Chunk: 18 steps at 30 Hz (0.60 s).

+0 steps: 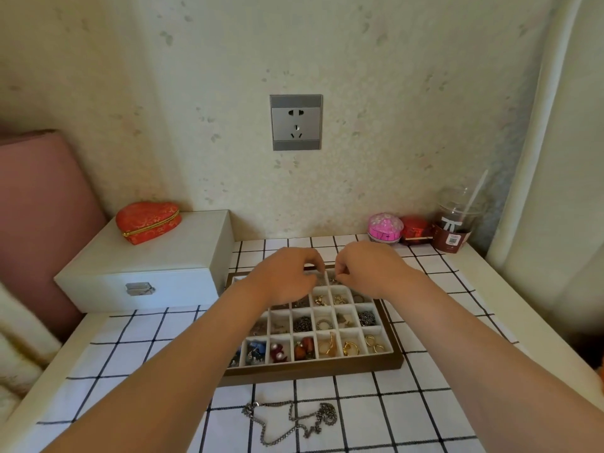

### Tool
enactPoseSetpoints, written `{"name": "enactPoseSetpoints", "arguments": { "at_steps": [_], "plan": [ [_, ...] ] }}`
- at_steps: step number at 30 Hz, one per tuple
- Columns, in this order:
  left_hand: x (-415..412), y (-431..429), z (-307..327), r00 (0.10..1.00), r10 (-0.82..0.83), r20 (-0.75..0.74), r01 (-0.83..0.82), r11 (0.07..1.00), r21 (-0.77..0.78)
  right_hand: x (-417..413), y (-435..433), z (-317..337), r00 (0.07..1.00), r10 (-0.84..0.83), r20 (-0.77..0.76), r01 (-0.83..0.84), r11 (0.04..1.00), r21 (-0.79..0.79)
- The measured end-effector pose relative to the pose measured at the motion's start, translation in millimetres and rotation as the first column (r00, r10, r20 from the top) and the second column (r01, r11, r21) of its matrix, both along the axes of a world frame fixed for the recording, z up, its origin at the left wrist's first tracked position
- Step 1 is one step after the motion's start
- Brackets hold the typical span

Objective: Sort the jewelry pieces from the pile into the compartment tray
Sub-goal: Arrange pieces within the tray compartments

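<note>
- We hold left hand and right hand pinched together over the compartment tray's far row; any piece held is hidden.
- A silver chain lies on the worktop just before the tray: limp, light, tangle-prone; we would lift it near one end.

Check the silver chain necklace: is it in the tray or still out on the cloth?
Out. The silver chain necklace lies loose on the checked tablecloth, in front of the brown compartment tray.
</note>
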State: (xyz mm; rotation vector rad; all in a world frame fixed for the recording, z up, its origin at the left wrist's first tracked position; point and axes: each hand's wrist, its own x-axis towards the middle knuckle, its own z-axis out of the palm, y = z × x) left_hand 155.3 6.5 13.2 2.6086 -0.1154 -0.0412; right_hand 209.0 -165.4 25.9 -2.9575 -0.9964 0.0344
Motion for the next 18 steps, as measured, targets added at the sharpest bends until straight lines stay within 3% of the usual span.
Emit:
{"name": "enactPoseSetpoints", "arguments": {
  "at_steps": [6,18],
  "plan": [
    [4,23,5,0.997,0.02,-0.068,-0.017,0.999,0.046,0,9,0,0.994,0.038,0.098,-0.023,0.988,-0.152],
    [2,46,6,0.995,0.072,-0.072,-0.078,0.993,-0.083,5,5,-3,0.996,-0.052,-0.078,0.053,0.999,0.009]
  ]
}}
